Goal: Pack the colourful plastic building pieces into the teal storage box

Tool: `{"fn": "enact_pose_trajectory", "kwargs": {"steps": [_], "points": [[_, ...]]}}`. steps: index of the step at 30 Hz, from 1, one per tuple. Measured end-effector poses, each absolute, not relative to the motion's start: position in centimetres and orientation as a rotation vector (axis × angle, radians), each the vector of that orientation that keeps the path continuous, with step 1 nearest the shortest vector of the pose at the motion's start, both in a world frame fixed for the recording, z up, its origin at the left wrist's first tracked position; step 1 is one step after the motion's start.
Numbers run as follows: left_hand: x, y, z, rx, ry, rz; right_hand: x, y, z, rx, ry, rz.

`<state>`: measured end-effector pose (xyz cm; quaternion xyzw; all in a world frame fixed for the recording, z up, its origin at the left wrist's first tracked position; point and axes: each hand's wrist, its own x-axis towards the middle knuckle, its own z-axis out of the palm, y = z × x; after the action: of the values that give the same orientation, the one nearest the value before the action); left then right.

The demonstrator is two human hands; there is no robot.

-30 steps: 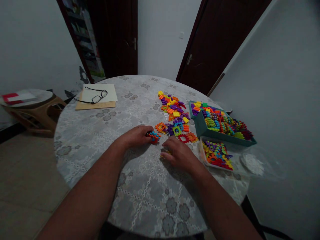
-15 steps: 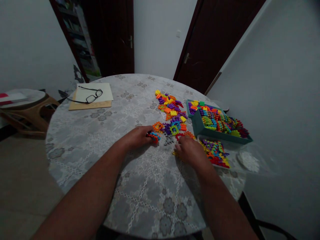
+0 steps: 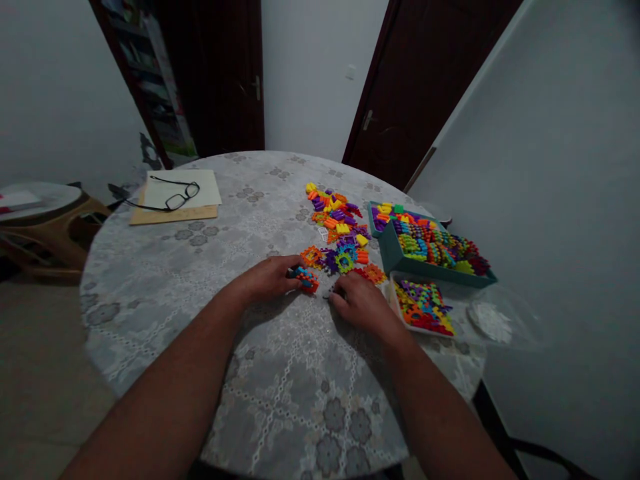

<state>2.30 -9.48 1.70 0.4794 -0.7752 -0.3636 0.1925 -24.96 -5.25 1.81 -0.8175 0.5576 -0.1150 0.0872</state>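
My left hand (image 3: 270,279) pinches a small cluster of toothed plastic building pieces (image 3: 309,280), orange-red and blue, joined together just above the tablecloth. My right hand (image 3: 361,301) is curled over a grey toothed building piece (image 3: 330,292), with thumb and fingers closed on it; most of that piece is hidden under the fingers. Just beyond both hands lie loose pieces: an orange square one (image 3: 312,257), a lime-green one (image 3: 345,263) and an orange one (image 3: 373,273) beside a red one.
A pile of mixed pieces (image 3: 334,212) stretches toward the back. At right stand a teal box (image 3: 393,250) and a white tray (image 3: 397,308), both full of pieces, beside a clear bag with white discs (image 3: 493,323). Glasses (image 3: 176,200) rest on papers (image 3: 210,187) at left.
My right hand has moved left from beside the red and yellow pieces onto the grey piece. The left hand still holds its cluster, now turned slightly. The whole view has shifted a little.
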Motion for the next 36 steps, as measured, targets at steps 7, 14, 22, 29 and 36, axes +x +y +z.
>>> {"fn": "enact_pose_trajectory", "kwargs": {"steps": [7, 14, 22, 29, 36], "points": [[2.1, -9.2, 2.2, 1.362, -2.156, -1.033, -26.4, -6.3, 1.4, -2.363, 2.027, -0.427], [1.7, -9.0, 2.3, 1.325, -2.161, -1.023, -25.2, -7.7, 0.8, -2.422, 2.018, -0.465], [1.7, -9.3, 1.9, 1.323, -2.211, -0.937, -25.2, -8.5, -0.6, -2.435, 2.000, -0.572], [1.9, -9.3, 2.0, 1.277, -2.228, -1.008, -25.0, -7.7, 0.8, -2.360, 1.722, -1.043], [2.2, -9.2, 1.8, 1.290, -2.190, -0.990, -22.2, -5.8, 0.0, -2.384, 1.352, -0.876]]}}
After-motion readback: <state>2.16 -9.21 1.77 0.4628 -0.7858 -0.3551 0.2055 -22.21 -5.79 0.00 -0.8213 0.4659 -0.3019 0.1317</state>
